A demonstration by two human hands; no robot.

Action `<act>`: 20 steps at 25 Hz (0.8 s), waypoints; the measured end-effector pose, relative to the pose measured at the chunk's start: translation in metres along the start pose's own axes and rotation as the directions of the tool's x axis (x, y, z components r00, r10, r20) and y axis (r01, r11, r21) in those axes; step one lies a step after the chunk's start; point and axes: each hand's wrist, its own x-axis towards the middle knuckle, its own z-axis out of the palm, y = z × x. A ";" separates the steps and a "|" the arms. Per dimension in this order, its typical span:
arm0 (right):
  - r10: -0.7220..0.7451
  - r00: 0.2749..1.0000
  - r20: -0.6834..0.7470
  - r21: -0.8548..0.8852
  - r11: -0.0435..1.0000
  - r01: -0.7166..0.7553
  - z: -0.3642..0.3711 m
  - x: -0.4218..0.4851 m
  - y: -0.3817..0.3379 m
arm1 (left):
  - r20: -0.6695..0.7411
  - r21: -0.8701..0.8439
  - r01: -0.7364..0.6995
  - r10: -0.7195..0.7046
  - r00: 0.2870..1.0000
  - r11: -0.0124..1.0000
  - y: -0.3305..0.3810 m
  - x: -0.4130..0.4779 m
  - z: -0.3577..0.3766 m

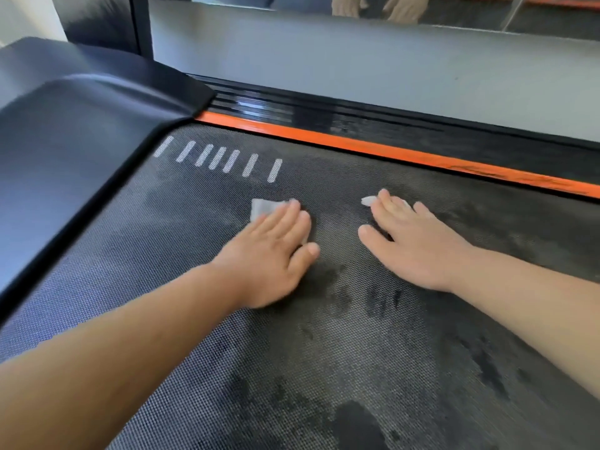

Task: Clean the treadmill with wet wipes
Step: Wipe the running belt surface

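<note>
Presses left hand (269,251) flat, fingers straight, onto wet wipe (263,207) on treadmill belt (324,352); right hand (418,241) likewise onto second wipe (368,200), close by. Hides most of each wipe under palm, corners poking out. Shows white dashes (220,159) printed on belt near motor cover (81,131). Runs long axis left-right along orange strip (357,142), cropped at frame edges.

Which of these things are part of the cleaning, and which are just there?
In use: left hand; right hand; crumpled white wet wipe under the left; second white wet wipe under the right; black textured treadmill belt.
Just there: grey wall; mirror strip above it.
</note>
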 end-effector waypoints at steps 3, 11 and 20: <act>-0.097 0.994 0.059 0.036 0.995 0.095 0.002 -0.040 -0.017 | 0.017 -0.018 0.068 -0.068 0.998 0.997 0.020 -0.009 0.007; -0.107 0.993 -0.045 -0.168 0.981 0.098 0.040 -0.066 -0.024 | 0.031 0.030 0.137 -0.138 0.990 0.990 0.002 0.013 -0.001; 0.088 0.995 -0.041 0.031 0.996 -0.086 -0.001 0.085 -0.015 | 0.000 -0.014 0.128 -0.128 0.992 0.992 0.005 0.016 0.003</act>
